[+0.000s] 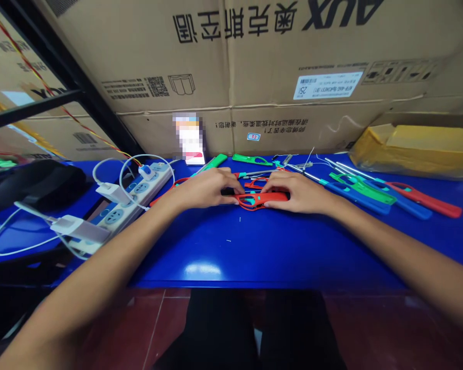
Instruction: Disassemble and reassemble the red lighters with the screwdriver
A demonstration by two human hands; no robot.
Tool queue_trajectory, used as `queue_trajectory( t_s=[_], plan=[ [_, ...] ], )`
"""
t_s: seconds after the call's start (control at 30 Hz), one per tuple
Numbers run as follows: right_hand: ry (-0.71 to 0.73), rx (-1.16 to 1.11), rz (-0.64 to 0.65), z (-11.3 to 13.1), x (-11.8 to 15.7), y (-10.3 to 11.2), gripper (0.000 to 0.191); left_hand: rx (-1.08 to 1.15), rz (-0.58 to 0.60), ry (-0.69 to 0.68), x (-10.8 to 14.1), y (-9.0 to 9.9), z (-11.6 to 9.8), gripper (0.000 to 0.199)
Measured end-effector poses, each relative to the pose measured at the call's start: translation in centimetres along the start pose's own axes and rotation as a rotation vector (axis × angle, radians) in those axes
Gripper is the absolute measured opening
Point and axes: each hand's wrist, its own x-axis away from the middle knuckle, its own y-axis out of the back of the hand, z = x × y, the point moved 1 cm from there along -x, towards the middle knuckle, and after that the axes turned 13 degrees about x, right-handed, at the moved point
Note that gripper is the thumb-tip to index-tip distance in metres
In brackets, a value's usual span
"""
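A red long-reach lighter [277, 197] with a turquoise trigger part lies low over the blue table, between my two hands. My left hand [208, 189] pinches around its left end, at the trigger loop; what sits between thumb and forefinger is partly hidden. Around the handle's right end, my right hand [299, 191] has its thumb below and its fingers bent over the top. Just behind it are another red lighter piece [256, 182] and a metal tube [254, 174]. Farther back lie a green handle piece [251, 159] and another green handle [216, 161].
Several lighters with blue, green and red handles, including a red one [428, 199], lie on the right. A power strip [139, 191] with chargers and cables stands left. A phone [193, 144] leans against the large carton [262, 97]. A taped yellow box [416, 149] sits back right.
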Motion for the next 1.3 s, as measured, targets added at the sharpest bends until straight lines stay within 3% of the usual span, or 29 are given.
queue_trajectory(
  t_s=[0.47, 1.3],
  plan=[
    [-0.042, 0.029, 0.14, 0.3, -0.1, 0.1, 0.026, -0.046, 0.024, 0.018, 0.0, -1.0, 0.5, 0.019],
    [-0.197, 0.107, 0.256, 1.4, -0.8, 0.8, 0.023, -0.084, -0.008, 0.077, -0.4, -2.0, 0.2, 0.018]
  ],
)
